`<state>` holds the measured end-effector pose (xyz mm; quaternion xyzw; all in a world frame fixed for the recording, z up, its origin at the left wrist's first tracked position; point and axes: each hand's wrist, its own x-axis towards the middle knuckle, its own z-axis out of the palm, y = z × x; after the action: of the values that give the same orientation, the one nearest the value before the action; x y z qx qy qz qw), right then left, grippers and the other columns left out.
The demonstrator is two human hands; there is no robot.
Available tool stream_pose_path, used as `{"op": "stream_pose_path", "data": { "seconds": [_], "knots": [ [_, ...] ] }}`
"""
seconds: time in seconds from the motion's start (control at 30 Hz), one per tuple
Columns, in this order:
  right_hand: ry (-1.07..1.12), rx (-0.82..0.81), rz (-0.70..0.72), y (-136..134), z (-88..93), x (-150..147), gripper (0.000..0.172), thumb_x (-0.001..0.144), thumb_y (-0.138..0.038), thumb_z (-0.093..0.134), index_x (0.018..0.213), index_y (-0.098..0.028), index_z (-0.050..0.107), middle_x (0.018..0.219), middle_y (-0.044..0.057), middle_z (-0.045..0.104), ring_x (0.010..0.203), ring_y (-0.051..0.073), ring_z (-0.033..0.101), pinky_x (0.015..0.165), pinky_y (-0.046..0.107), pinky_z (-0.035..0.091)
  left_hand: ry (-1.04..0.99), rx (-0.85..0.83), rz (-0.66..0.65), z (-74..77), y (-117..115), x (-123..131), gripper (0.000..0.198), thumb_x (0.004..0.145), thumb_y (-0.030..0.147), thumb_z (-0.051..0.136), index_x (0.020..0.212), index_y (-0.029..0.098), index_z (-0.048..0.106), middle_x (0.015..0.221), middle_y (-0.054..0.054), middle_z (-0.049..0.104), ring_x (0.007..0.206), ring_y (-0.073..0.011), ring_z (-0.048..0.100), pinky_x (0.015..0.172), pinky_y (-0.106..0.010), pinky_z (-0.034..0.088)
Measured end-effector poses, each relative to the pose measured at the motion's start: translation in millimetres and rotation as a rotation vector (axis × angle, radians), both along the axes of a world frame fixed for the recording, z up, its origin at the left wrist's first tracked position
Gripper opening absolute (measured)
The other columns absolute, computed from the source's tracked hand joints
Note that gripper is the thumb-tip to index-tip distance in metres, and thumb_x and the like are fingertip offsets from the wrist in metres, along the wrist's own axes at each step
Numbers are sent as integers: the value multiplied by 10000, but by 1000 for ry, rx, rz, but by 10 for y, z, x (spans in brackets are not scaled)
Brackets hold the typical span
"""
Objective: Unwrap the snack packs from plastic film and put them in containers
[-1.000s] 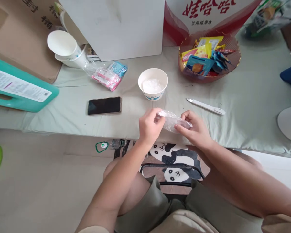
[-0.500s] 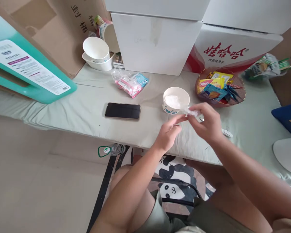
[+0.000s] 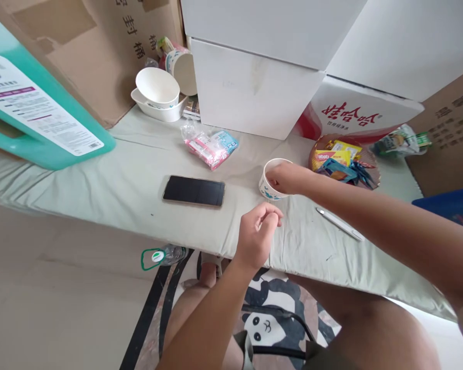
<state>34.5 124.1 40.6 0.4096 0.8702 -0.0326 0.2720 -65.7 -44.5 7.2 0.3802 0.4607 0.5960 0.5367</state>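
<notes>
My right hand (image 3: 287,177) reaches down into a white paper bowl (image 3: 272,192) with a blue pattern. Its fingers are curled inside the rim, and what they hold, if anything, is hidden. My left hand (image 3: 256,231) hovers just in front of the bowl, near the table edge. Its fingers are bent in toward the thumb, and nothing shows in them. A white utility knife (image 3: 340,224) lies on the cloth below my right forearm. Left of the bowl lies a dark phone (image 3: 194,190).
Behind the phone lie pink and blue packets (image 3: 212,148) in clear plastic. A snack bowl (image 3: 345,162) stands beyond my right forearm. White bowls (image 3: 158,92), a green jug (image 3: 42,113) and stacked white boxes (image 3: 254,87) line the back and left. A bottle (image 3: 174,254) stands below the table edge.
My right hand has gone from holding clear crumpled plastic in front of the bowl to inside the bowl. My left hand has drawn away from it. The view has shifted, exposing the utility knife.
</notes>
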Motion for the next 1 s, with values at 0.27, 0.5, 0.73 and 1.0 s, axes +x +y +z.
{"op": "stream_pose_path", "data": {
  "seconds": [0.27, 0.5, 0.73, 1.0],
  "knots": [
    [119, 43, -78, 218, 534, -480, 233, 918, -388, 590, 970, -238, 760, 920, 74, 740, 830, 258, 675, 727, 371, 478, -152, -18, 235, -59, 107, -129, 316, 871, 356, 484, 597, 210, 544, 582, -1, 479, 599, -139, 467, 599, -303, 367],
    [417, 23, -203, 215, -157, -1652, 846, 847, -514, 715, 1572, -261, 361, 1504, 185, 509, 1292, 378, 566, 975, 510, 515, -182, -30, 354, -94, 123, -144, 318, 862, 267, 456, 551, 212, 493, 550, 1, 435, 573, -134, 417, 583, -314, 321],
    [595, 66, -237, 228, -349, -1572, 644, 890, -360, 606, 1488, -211, 419, 1390, 202, 551, 1270, 396, 538, 994, 534, 486, -143, -32, 364, -122, 74, -257, 327, 870, 323, 479, 561, 216, 482, 567, -1, 429, 579, -134, 407, 564, -313, 312],
    [1020, 364, -58, -678, -152, -546, 564, 887, -283, 516, 1438, -234, 405, 1380, 155, 579, 1249, 346, 556, 1004, 512, 508, -361, -133, 468, -163, 209, -359, 275, 864, 503, 581, 948, 243, 559, 870, -14, 578, 806, -156, 577, 692, -277, 474]
  ]
}}
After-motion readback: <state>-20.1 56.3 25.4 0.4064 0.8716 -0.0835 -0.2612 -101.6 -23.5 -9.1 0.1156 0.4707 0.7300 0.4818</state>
